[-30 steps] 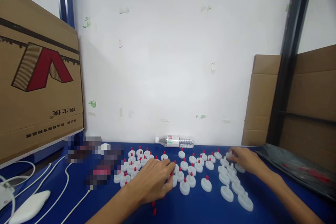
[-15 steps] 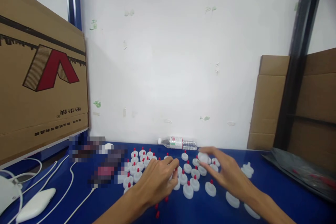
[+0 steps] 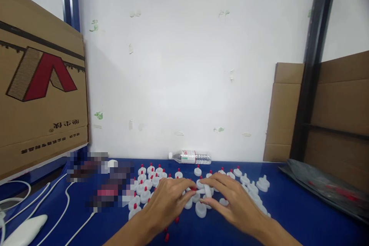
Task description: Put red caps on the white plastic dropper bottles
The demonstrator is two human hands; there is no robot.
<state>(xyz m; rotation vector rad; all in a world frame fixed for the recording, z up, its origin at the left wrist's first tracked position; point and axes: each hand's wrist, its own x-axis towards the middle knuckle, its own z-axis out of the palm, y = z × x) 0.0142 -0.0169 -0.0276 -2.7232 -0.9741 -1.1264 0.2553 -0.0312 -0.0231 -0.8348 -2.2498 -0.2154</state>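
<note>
The clear plastic water bottle (image 3: 190, 157) lies on its side against the white wall, cap end to the left. Its label is white with red and green print too small to read. In front of the bottle, over the blue table (image 3: 291, 215), the two hands meet fingertip to fingertip. The right hand (image 3: 230, 201) pinches a white cap (image 3: 206, 189), a flat round plastic disc held on edge. Its thin rim faces up and its broad face is turned sideways toward the left hand (image 3: 168, 203). The left hand's fingers close on a small red plug (image 3: 194, 189) that touches the cap. Between the bottle and the hands, and spreading to both sides, smooth white caps (image 3: 145, 194) stand flat on the table. Most have a red tip pointing up, while those (image 3: 261, 183) to the bottle's front right are plain white. A few loose red plugs (image 3: 166, 236) lie nearer than the hands. Far left of the bottle leans a brown corrugated cardboard box (image 3: 40, 96) printed with a red and striped angular logo and dark characters that read upside down and cannot be made out. White cables (image 3: 67, 200) trail below the box. Right of the bottle stands more plain cardboard (image 3: 285, 111), with a dark crinkled plastic bag (image 3: 325, 188) lying in front of it.
</note>
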